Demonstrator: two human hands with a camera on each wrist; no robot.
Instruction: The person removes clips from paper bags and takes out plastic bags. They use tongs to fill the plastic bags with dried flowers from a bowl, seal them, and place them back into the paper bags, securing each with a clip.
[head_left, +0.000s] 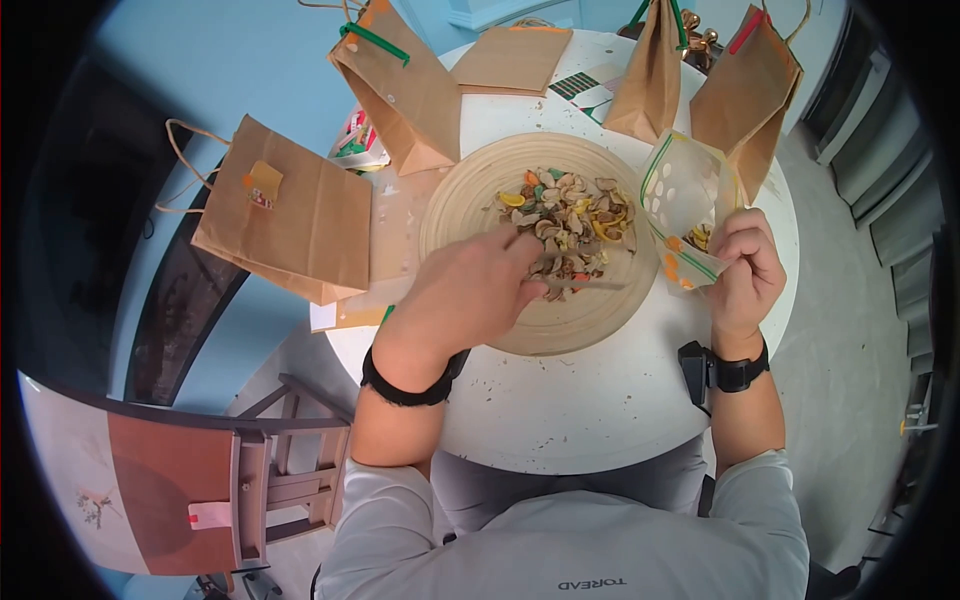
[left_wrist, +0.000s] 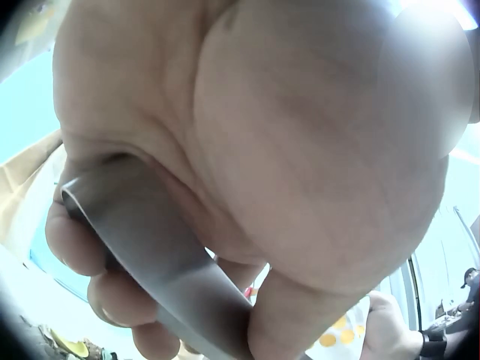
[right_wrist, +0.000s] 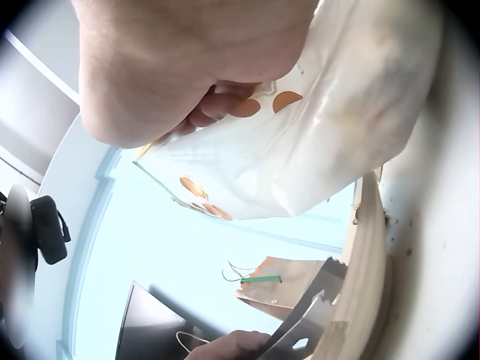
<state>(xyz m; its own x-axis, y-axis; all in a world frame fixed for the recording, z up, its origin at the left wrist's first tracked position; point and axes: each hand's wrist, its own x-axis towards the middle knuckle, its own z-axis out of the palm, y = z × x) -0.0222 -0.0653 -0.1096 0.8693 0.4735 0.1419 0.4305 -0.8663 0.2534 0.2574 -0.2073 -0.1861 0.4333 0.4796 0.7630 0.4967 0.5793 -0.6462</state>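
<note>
My left hand [head_left: 462, 292] grips a pair of metal tongs [left_wrist: 161, 244], its fingers curled round the bent end. Over the front of a round wooden tray [head_left: 470, 325], the two arms of the tongs reach to the right, spread apart. On the tray lies a heap of dried mixed pieces [head_left: 565, 205], brown, yellow, orange and green. My right hand [head_left: 750, 265] pinches the near edge of a clear zip pouch [head_left: 690, 175] with pale and orange dots. Its mouth gapes beside the tray's right edge, and some dried pieces [head_left: 698, 236] sit inside.
Brown paper bags stand around the white table [head_left: 560, 420]: one at the left [head_left: 290, 230], one behind the tray [head_left: 405, 95], two at the back right [head_left: 745, 85]. Another paper bag [head_left: 515, 58] lies flat at the back. Crumbs dot the table front.
</note>
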